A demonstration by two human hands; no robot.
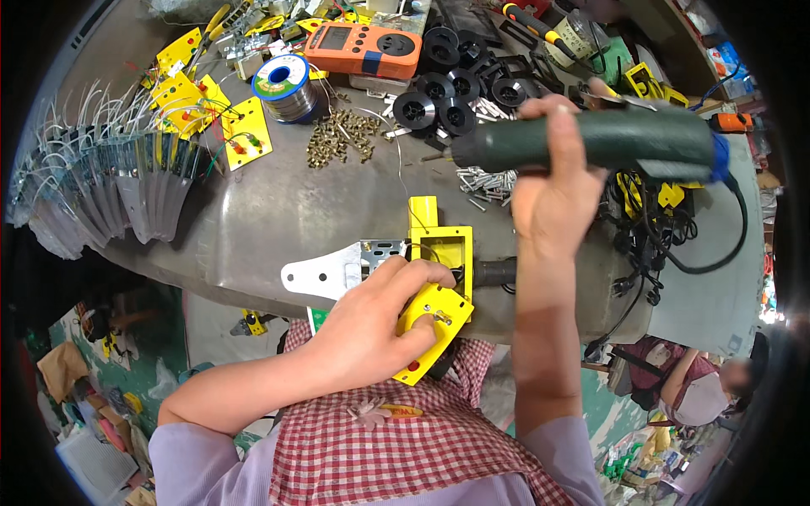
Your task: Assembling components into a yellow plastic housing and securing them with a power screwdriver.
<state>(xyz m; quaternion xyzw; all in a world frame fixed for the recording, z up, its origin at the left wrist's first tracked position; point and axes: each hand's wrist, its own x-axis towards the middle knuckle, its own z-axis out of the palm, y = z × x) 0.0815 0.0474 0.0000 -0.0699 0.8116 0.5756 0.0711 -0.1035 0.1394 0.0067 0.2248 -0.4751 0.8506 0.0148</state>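
In my right hand [547, 215] is a dark green corded electric screwdriver [650, 139], held nearly level above the bench with its bit pointing left. My left hand [359, 325] is closed on a yellow cover plate [447, 305] that carries small parts, tilted at the bench's near edge. Just behind the plate lies an open yellow box [467, 240], with wiring partly visible inside. A white metal bracket [325, 270] extends left from it, and a black cylindrical piece [496, 271] sticks out on its right. My left fingers hide part of the box.
Brass screws [342, 137] lie in a heap beside a solder spool [287, 84]. Behind are an orange multimeter [363, 46] and black spools [439, 97]. Clear strips with wires [126, 181] are stacked left. Black cables [654, 236] lie right; another person [696, 388] sits beyond.
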